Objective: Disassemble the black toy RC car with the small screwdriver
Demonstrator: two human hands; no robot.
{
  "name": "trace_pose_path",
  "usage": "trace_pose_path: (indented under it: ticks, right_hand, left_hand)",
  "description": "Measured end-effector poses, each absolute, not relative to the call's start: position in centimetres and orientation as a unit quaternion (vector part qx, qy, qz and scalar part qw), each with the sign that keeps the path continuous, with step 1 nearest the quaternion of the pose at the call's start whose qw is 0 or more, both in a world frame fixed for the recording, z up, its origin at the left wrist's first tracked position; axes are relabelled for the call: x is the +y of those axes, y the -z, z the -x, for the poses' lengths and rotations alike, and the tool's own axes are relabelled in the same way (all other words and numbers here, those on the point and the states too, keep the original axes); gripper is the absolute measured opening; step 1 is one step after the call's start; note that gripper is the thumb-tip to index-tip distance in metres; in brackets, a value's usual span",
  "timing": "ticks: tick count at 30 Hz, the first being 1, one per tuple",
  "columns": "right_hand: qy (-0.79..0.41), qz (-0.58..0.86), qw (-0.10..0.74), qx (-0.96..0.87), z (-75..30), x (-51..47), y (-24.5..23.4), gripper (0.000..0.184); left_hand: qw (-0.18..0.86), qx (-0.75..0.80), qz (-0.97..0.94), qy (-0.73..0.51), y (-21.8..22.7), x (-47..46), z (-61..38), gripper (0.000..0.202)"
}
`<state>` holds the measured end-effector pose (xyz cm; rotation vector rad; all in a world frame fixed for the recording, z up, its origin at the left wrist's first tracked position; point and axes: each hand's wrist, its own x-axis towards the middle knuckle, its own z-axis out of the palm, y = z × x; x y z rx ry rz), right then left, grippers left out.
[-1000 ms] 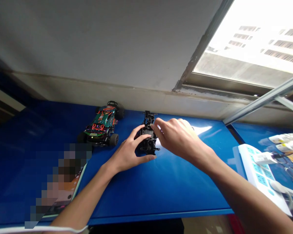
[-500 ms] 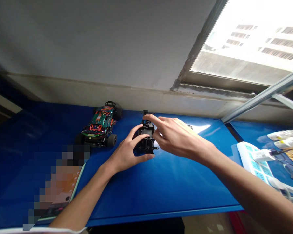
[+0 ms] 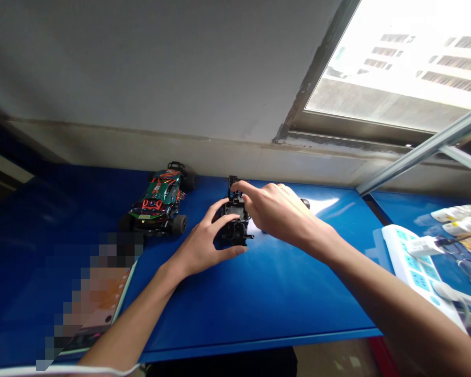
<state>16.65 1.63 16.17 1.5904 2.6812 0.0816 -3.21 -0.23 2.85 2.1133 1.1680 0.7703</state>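
Observation:
A black toy car chassis (image 3: 238,228) without a body shell lies lengthwise on the blue table. My left hand (image 3: 202,242) steadies it, with fingertips on its left side and top and the thumb at its near end. Over its right side is my right hand (image 3: 277,212); the index finger reaches the far section of the chassis. The other right fingers are curled beneath the palm, and whatever they pinch is hidden. Past the right hand, part of a small dark wheel (image 3: 305,203) shows.
A green and orange toy car (image 3: 160,196) stands to the left. Nearer sits a tablet (image 3: 102,309), partly blurred out. A white power strip (image 3: 414,267) with plugs lies at the right, beside a metal frame bar (image 3: 412,152). The wall (image 3: 160,136) bounds the table's far edge.
My right hand has shifted slightly to the left and up, its index finger still at the far part of the chassis. My left hand keeps its place.

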Motion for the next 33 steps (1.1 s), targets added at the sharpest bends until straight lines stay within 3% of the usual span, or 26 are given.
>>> trace_pose_path:
  ticks: [2, 5, 9, 12, 15, 19, 22, 26, 29, 32, 33]
  right_hand:
    - [-0.006, -0.493, -0.014, 0.870, -16.64, 1.68, -16.16, 0.049]
    - [-0.033, -0.514, -0.010, 0.857, -16.63, 1.82, -16.10, 0.035]
    - [-0.034, -0.521, 0.005, 0.853, -16.85, 2.10, -15.96, 0.031]
    - [0.003, -0.482, -0.036, 0.875, -17.02, 2.11, -16.01, 0.048]
    - [-0.029, -0.498, -0.017, 0.867, -16.87, 2.08, -15.96, 0.030]
    - [-0.044, -0.501, 0.012, 0.864, -16.64, 2.07, -15.94, 0.028]
    - [-0.013, -0.471, -0.018, 0.882, -16.66, 1.99, -16.13, 0.045]
    - [-0.043, -0.499, 0.004, 0.866, -16.68, 2.02, -16.06, 0.029]
    - [-0.024, -0.505, 0.009, 0.863, -16.81, 1.96, -15.91, 0.032]
    - [0.017, -0.476, -0.038, 0.879, -17.01, 1.74, -15.89, 0.054]
    - [0.014, -0.476, -0.044, 0.878, -17.04, 1.69, -15.87, 0.052]
  left_hand:
    - [0.302, 0.440, -0.794, -0.290, -2.80, -0.24, 3.22, 0.071]
    - [0.303, 0.442, -0.794, -0.288, -2.75, -0.24, 3.23, 0.071]
    - [0.300, 0.442, -0.795, -0.288, -2.75, -0.20, 3.24, 0.073]
    - [0.302, 0.442, -0.793, -0.290, -2.82, -0.20, 3.21, 0.072]
    - [0.304, 0.442, -0.793, -0.287, -2.87, -0.23, 3.19, 0.071]
    - [0.304, 0.441, -0.795, -0.287, -2.91, -0.26, 3.22, 0.072]
    - [0.303, 0.445, -0.795, -0.281, -2.93, -0.26, 3.21, 0.073]
    - [0.299, 0.443, -0.796, -0.285, -2.84, -0.24, 3.17, 0.072]
    - [0.296, 0.444, -0.795, -0.287, -2.76, -0.24, 3.16, 0.072]
    - [0.299, 0.448, -0.794, -0.282, -2.72, -0.25, 3.16, 0.073]
    - [0.300, 0.448, -0.794, -0.280, -2.71, -0.25, 3.16, 0.074]
